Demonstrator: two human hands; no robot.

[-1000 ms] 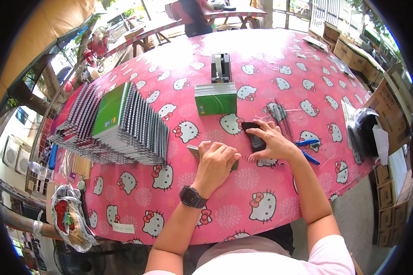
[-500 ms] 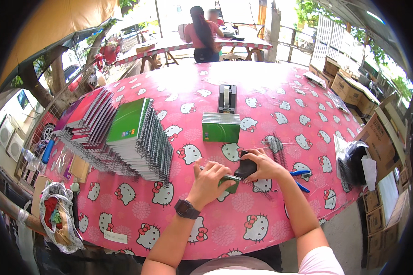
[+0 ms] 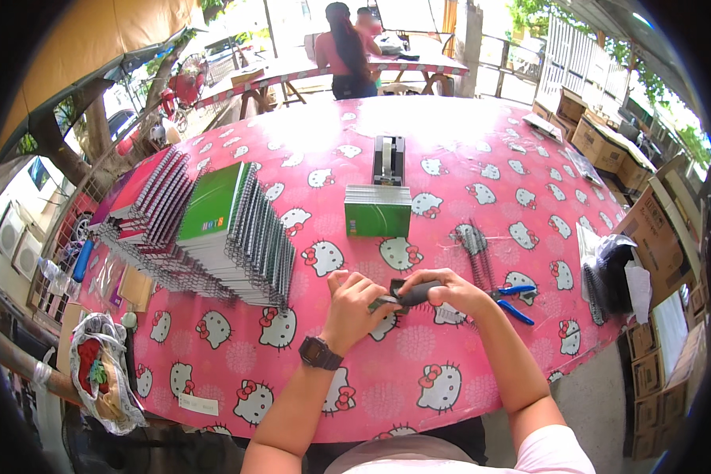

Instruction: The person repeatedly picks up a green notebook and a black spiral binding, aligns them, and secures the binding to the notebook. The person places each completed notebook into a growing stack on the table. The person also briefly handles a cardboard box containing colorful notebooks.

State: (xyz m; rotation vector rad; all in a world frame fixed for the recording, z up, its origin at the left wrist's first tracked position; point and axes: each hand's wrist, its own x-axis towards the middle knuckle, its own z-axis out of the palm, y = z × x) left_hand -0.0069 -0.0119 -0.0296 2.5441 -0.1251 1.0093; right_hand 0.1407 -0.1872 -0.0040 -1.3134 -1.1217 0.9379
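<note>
My left hand (image 3: 351, 310), with a dark watch on the wrist, grips a small notebook (image 3: 383, 302) by its edge; most of it is hidden by my fingers. My right hand (image 3: 456, 290) is closed around a dark grey handheld tool (image 3: 419, 294), whose exact kind I cannot make out. The tool's end meets the notebook's right edge. A loose wire coil (image 3: 444, 310) shows just under the right hand. Beyond both hands stands a row of small green notebooks (image 3: 378, 218), in front of a black tape dispenser (image 3: 389, 162). Blue-handled pliers (image 3: 517, 313) lie right of my right hand.
Tall stacks of green spiral notebooks (image 3: 213, 207) and red spiral notebooks (image 3: 138, 189) fill the left side. More wire coils (image 3: 475, 251) lie right of centre. A plastic bag (image 3: 103, 375) hangs at the left edge. Cardboard boxes (image 3: 654, 229) line the right. A person (image 3: 344, 51) stands at the far table.
The dark tool has swung from a raised tilt to lying nearly level, its end against the notebook. The notebook has turned, so less of its green cover shows.
</note>
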